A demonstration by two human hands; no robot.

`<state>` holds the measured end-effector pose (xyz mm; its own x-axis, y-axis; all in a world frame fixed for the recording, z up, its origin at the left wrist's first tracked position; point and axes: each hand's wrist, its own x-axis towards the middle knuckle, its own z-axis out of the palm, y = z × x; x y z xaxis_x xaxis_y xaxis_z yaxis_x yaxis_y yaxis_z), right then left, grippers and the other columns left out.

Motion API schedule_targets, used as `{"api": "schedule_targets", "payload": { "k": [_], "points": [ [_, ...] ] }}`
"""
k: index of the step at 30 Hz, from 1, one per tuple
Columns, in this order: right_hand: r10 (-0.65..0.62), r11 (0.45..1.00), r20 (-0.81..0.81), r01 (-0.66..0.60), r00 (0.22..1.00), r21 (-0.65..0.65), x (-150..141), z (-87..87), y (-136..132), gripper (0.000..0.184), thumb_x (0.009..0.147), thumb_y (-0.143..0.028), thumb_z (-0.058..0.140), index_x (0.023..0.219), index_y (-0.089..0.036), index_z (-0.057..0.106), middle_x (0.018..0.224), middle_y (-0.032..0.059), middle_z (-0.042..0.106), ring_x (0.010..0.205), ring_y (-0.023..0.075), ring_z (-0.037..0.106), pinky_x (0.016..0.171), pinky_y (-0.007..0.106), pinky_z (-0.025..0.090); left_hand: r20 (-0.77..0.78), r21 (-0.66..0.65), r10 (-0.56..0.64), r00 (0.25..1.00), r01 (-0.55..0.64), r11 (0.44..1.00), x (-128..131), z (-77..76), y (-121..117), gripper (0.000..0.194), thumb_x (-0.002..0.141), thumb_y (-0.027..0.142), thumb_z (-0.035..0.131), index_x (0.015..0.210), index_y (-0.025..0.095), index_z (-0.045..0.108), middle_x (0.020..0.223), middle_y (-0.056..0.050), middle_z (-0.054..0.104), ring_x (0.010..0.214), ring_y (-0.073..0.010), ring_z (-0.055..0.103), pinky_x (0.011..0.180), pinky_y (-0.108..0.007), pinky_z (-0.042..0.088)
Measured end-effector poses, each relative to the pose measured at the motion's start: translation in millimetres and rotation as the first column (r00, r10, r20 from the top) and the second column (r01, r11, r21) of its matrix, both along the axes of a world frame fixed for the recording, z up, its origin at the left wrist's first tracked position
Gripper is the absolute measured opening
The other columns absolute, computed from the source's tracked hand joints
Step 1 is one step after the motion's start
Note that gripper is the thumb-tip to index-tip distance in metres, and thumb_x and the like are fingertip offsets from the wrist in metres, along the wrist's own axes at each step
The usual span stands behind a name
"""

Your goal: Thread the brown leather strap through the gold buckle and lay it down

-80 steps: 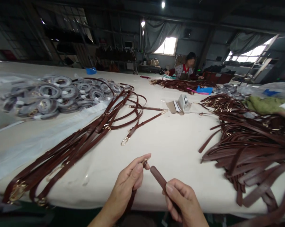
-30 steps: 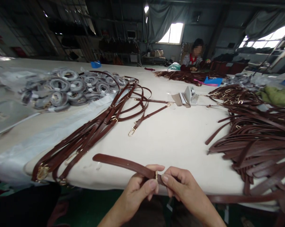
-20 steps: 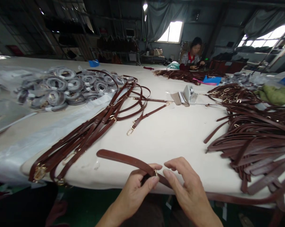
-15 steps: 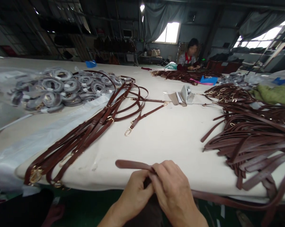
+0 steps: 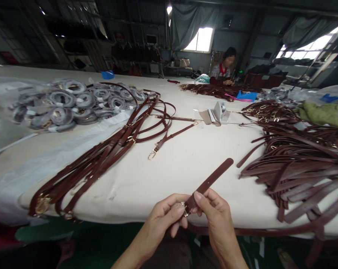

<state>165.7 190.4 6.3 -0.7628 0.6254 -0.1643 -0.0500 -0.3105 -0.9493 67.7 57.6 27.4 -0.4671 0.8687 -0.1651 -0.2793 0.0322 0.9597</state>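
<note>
A brown leather strap with a rounded tip and small holes runs up and to the right from between my hands, over the near table edge. My right hand pinches it between thumb and fingers. At its lower end sits a gold buckle, gripped by the thumb and fingers of my left hand. The strap passes at the buckle; how it is threaded there is partly hidden by my fingers. Another length of brown strap hangs along the table edge to the right.
Finished-looking brown straps with gold clasps lie at left. Behind them are coiled straps in clear wrapping. A heap of loose brown straps covers the right side. A dispenser-like stand with cards stands mid-table. A person sits across the table.
The strap's free end has swung from pointing left to pointing up and right. My hands have moved slightly apart, and the gold buckle now shows between them.
</note>
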Motion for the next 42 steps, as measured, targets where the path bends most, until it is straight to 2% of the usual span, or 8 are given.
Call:
{"api": "schedule_targets", "payload": {
  "k": [16, 21, 24, 27, 29, 30, 36, 42],
  "points": [
    [-0.057, 0.993, 0.036, 0.053, 0.998, 0.107, 4.6, 15.1, -8.5, 0.035, 0.087, -0.05, 0.071, 0.073, -0.018, 0.068, 0.061, -0.0018, 0.06, 0.061, 0.0126, 0.056, 0.059, 0.021, 0.048, -0.008, -0.095, 0.053, 0.999, -0.054, 0.994, 1.6, -13.2, 0.1, 0.039, 0.094, 0.046, 0.059, 0.114, 0.012, 0.061, 0.068, -0.001, 0.061, 0.046, -0.0053, 0.033, 0.045, -0.021, 0.02],
    [-0.051, 0.961, 0.09, 0.025, 0.995, 0.277, 5.0, 14.6, -11.8, 0.032, 0.094, -0.045, 0.063, 0.076, -0.019, 0.064, 0.065, -0.0017, 0.062, 0.063, 0.0137, 0.059, 0.058, 0.021, 0.049, 0.014, -0.11, 0.076, 0.997, -0.074, 0.991, 3.8, -9.2, -0.6, 0.035, 0.094, 0.044, 0.058, 0.111, 0.014, 0.059, 0.066, 0.002, 0.057, 0.046, -0.0057, 0.027, 0.045, -0.022, 0.015],
    [-0.063, 0.775, 0.044, 0.021, 0.997, 0.632, 4.7, 4.7, -18.6, 0.027, 0.101, -0.031, 0.055, 0.078, -0.019, 0.062, 0.064, -0.0015, 0.06, 0.057, 0.0133, 0.056, 0.054, 0.023, 0.044, 0.023, -0.124, 0.091, 0.996, -0.087, 0.988, 5.5, -11.6, 0.5, 0.031, 0.093, 0.043, 0.06, 0.107, 0.015, 0.059, 0.062, 0.005, 0.049, 0.053, -0.0084, 0.031, 0.049, -0.02, 0.02],
    [-0.099, 0.344, -0.094, 0.123, 0.991, 0.931, 2.7, -6.3, -29.4, 0.02, 0.1, -0.013, 0.048, 0.088, -0.017, 0.064, 0.067, 0.0016, 0.057, 0.059, 0.0169, 0.052, 0.057, 0.029, 0.04, 0.061, -0.121, 0.158, 0.986, -0.15, 0.981, 8.3, -20.8, 4.7, 0.031, 0.088, 0.045, 0.066, 0.101, 0.017, 0.059, 0.062, 0.006, 0.043, 0.059, -0.0108, 0.036, 0.055, -0.021, 0.03],
    [-0.131, 0.171, -0.148, 0.17, 0.98, 0.97, 0.6, -10.3, -33.1, 0.02, 0.099, -0.007, 0.046, 0.097, -0.013, 0.065, 0.069, 0.0038, 0.056, 0.063, 0.0193, 0.052, 0.06, 0.032, 0.04, 0.069, -0.121, 0.195, 0.978, -0.185, 0.975, 10.6, -26.0, 8.0, 0.03, 0.087, 0.045, 0.067, 0.099, 0.019, 0.058, 0.064, 0.006, 0.044, 0.059, -0.0111, 0.038, 0.057, -0.021, 0.034],
    [-0.134, 0.166, -0.15, 0.172, 0.98, 0.971, -0.2, -10.7, -32.6, 0.02, 0.099, -0.007, 0.046, 0.101, -0.012, 0.065, 0.07, 0.0041, 0.056, 0.064, 0.0194, 0.052, 0.061, 0.032, 0.04, 0.059, -0.123, 0.201, 0.978, -0.193, 0.974, 11.6, -26.7, 9.2, 0.028, 0.089, 0.044, 0.066, 0.098, 0.019, 0.058, 0.066, 0.006, 0.045, 0.06, -0.0113, 0.039, 0.058, -0.022, 0.035],
    [-0.191, 0.463, -0.128, 0.204, 0.973, 0.862, 3.4, -3.2, -14.7, 0.021, 0.101, -0.015, 0.053, 0.081, -0.019, 0.06, 0.064, -0.0033, 0.053, 0.055, 0.0117, 0.052, 0.053, 0.023, 0.041, -0.045, -0.086, 0.005, 0.999, -0.009, 0.996, 9.7, -10.8, 4.3, 0.031, 0.087, 0.032, 0.069, 0.114, 0.02, 0.056, 0.098, -0.003, 0.066, 0.095, -0.0199, 0.06, 0.085, -0.028, 0.047],
    [-0.142, 0.397, -0.149, 0.194, 0.979, 0.897, 8.6, -11.0, -23.4, 0.016, 0.099, -0.008, 0.05, 0.094, -0.016, 0.064, 0.071, 0.0011, 0.056, 0.064, 0.0161, 0.053, 0.062, 0.028, 0.043, -0.247, -0.219, -0.003, 0.969, -0.053, 0.974, 6.5, -11.7, -0.5, 0.013, 0.088, 0.028, 0.065, 0.092, 0.02, 0.056, 0.084, -0.001, 0.066, 0.086, -0.0218, 0.061, 0.077, -0.03, 0.047]
  ]
}}
